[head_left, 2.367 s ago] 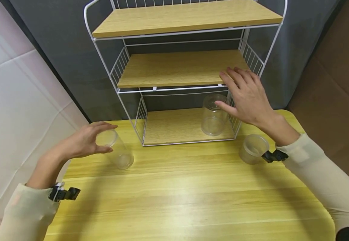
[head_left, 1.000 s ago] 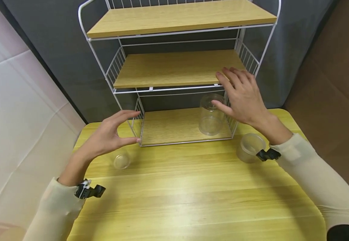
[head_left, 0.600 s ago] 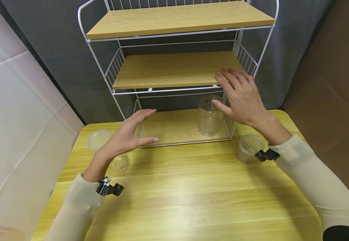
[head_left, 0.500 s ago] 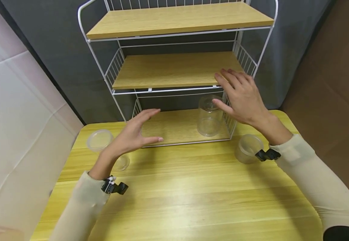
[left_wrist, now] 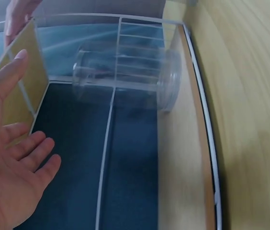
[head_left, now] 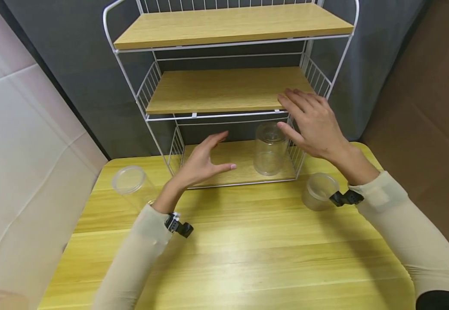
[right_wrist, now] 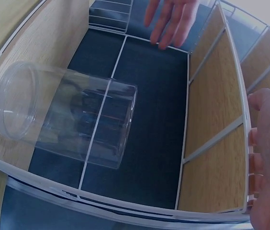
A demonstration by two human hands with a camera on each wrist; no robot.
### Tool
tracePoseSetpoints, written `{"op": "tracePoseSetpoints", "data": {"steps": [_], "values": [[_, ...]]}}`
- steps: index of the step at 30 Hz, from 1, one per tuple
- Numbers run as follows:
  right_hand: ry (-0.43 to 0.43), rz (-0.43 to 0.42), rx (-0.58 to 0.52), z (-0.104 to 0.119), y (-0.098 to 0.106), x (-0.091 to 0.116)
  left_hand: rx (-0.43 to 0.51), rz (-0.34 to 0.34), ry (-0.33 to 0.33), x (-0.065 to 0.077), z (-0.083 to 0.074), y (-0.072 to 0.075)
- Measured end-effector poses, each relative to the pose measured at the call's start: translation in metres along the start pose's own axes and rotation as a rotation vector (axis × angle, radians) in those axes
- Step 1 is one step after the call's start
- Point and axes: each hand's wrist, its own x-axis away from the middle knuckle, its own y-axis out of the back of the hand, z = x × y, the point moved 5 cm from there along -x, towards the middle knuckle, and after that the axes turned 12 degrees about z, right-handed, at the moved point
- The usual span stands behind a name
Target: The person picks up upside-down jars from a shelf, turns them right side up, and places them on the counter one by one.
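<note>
My left hand (head_left: 202,161) reaches over the front of the rack's bottom shelf (head_left: 239,165), thumb and fingers spread with nothing between them. To its right a clear jar (head_left: 269,157) stands on that shelf, a gap away from the fingertips. The right wrist view shows the jar (right_wrist: 73,115) with its thicker ringed end against the board. My right hand (head_left: 313,122) is at the right front edge of the middle shelf (head_left: 224,88), fingers extended over the board. Its thumb points left, lower down, near the jar's top. In the left wrist view the left palm (left_wrist: 15,177) faces the rack.
A tall clear container (head_left: 129,183) stands on the table (head_left: 243,245) at left, partly hidden by my left wrist. A shorter cloudy container (head_left: 319,193) stands at right, next to my right wrist. The white wire rack (head_left: 131,82) has a top shelf (head_left: 232,26) too.
My left hand has left the tall container at left, which it was around, and moved right to the bottom shelf. The right hand has stayed at the middle shelf's edge.
</note>
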Motion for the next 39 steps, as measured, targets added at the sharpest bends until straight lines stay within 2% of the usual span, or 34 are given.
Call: {"op": "tracePoseSetpoints", "data": {"steps": [5, 12, 18, 24, 29, 33, 39], "values": [[-0.005, -0.013, -0.013, 0.001, 0.001, 0.000, 0.081, -0.023, 0.017, -0.018, 0.003, -0.012], [-0.009, -0.020, -0.019, 0.000, -0.001, 0.001, 0.239, -0.031, 0.006, -0.045, 0.005, -0.033], [-0.010, -0.031, -0.011, -0.001, -0.002, 0.003, 0.241, -0.040, 0.010, -0.070, 0.003, -0.048], [-0.012, -0.035, -0.009, 0.000, -0.002, 0.002, 0.258, -0.069, 0.044, -0.090, 0.002, -0.056], [-0.013, -0.042, -0.010, -0.001, -0.002, 0.003, 0.256, -0.059, 0.039, -0.105, -0.001, -0.064], [-0.017, -0.046, -0.013, -0.002, -0.003, 0.004, 0.249, -0.050, 0.039, -0.112, -0.002, -0.070], [-0.017, -0.054, -0.015, 0.000, -0.005, 0.003, 0.224, -0.082, 0.046, -0.117, -0.003, -0.072]]}}
